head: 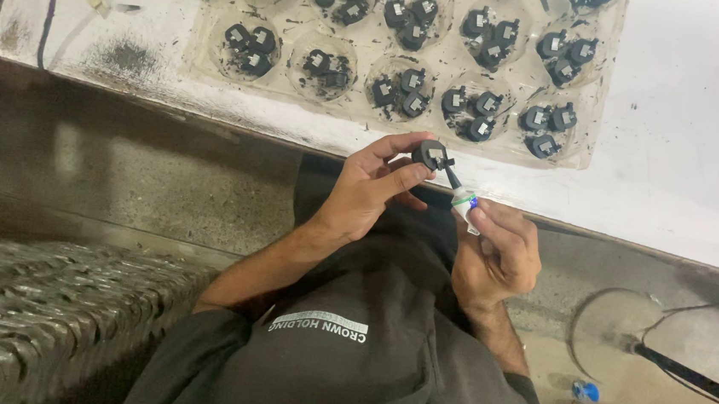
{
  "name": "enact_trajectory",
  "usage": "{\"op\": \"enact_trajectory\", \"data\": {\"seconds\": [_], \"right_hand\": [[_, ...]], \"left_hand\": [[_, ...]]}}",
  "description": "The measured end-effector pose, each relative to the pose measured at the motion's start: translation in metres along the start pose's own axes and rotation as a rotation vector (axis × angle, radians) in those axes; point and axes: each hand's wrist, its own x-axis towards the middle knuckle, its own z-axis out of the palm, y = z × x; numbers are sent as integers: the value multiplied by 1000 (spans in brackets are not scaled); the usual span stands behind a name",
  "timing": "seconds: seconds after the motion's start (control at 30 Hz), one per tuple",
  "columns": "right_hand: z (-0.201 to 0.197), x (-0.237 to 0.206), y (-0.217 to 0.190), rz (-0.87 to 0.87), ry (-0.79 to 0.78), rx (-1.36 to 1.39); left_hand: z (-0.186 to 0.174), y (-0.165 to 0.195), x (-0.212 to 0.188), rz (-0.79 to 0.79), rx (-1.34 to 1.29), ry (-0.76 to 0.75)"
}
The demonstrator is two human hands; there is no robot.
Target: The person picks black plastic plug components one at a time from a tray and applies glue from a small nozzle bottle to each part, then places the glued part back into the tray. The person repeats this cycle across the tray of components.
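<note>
Clear tray (315, 113) cups hold black parts (402, 90).

Open air lies between the lap and the desk (687, 168) edge, where both hands work. Ahead, a clear plastic tray (601, 118) packed with small black parts (402, 90) blocks the middle of the desk. Its white surface to the right lies bare. A black cable (50, 7) crosses the far left corner.

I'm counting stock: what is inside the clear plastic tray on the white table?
The clear tray has round pockets, each holding about three small black parts. The upper pockets are cut off by the frame edge.
</note>
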Motion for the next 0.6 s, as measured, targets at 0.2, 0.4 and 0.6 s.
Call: {"op": "enact_trajectory", "data": {"seconds": [0.2, 0.4, 0.6], "right_hand": [[2, 0, -1, 31, 4, -21], [0, 3, -4, 41, -28, -51], [-2, 5, -3, -1, -52, -52]], "left_hand": [[0, 2, 1, -1, 3, 9], [2, 1, 2, 1, 7, -3], [5, -4, 2, 16, 21, 6]]}}
